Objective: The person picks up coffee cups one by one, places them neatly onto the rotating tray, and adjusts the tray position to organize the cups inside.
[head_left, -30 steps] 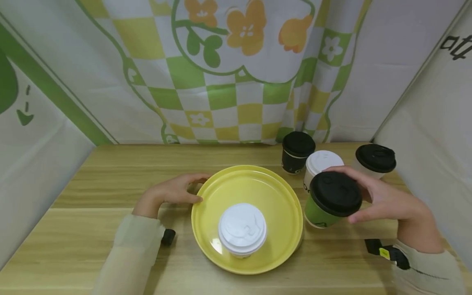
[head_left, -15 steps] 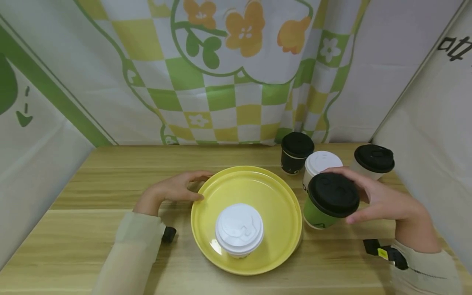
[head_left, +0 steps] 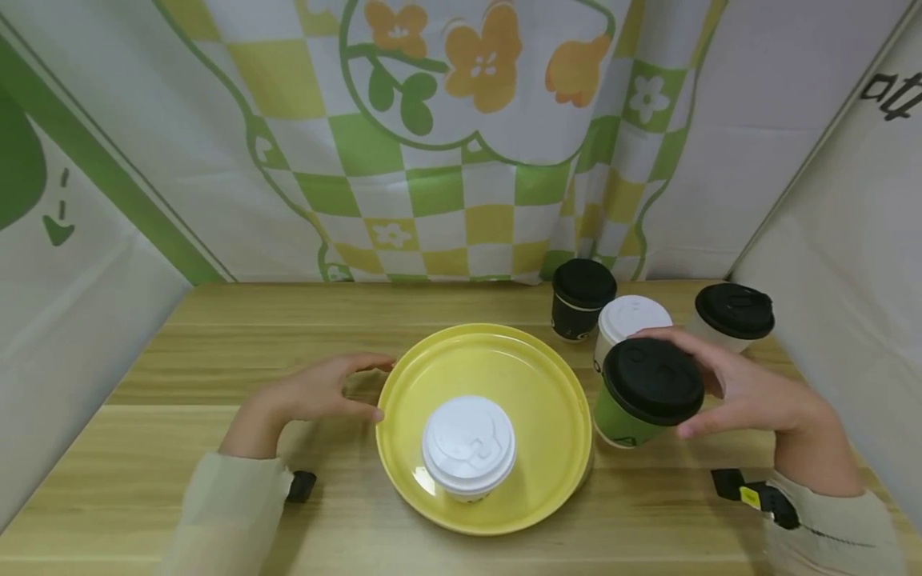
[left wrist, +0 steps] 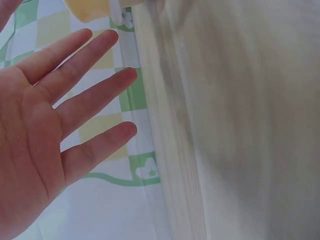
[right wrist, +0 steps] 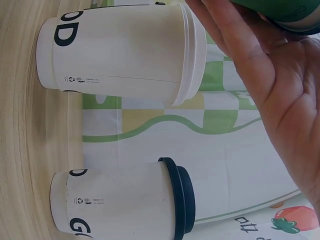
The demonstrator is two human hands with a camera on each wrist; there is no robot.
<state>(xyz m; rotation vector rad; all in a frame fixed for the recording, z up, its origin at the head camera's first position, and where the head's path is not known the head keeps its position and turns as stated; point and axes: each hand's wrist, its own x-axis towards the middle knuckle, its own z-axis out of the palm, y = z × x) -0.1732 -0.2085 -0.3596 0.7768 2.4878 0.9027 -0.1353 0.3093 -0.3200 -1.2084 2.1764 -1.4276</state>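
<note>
On the wooden table [head_left: 216, 320], seen from the head camera, a yellow plate [head_left: 504, 360] carries one white-lidded cup [head_left: 469, 448] near its front edge. The left hand [head_left: 317, 392] sits just beside the plate's left rim, fingers loosely spread, holding nothing. The right hand [head_left: 749, 392] wraps its thumb and fingers round a green cup with a black lid [head_left: 648, 390], which leans toward the plate at its right edge. Behind it stand a black cup [head_left: 579, 298], a white cup with a white lid [head_left: 629, 318] and a white cup with a black lid [head_left: 731, 314].

In the left wrist view, the left hand [left wrist: 45, 125] shows a flat palm with straight fingers, closed on nothing; the table here is blurred.

In the right wrist view, the right hand [right wrist: 270, 85] presses its palm against the green cup [right wrist: 290, 12], only a sliver of which shows. The white cup [right wrist: 120, 52] lies close to the fingers.

The tilted green cup could probably slip or spill, since the grip appears to sit high, near the lid. A sideways sweep might knock the neighbouring white cup, which is just behind.
</note>
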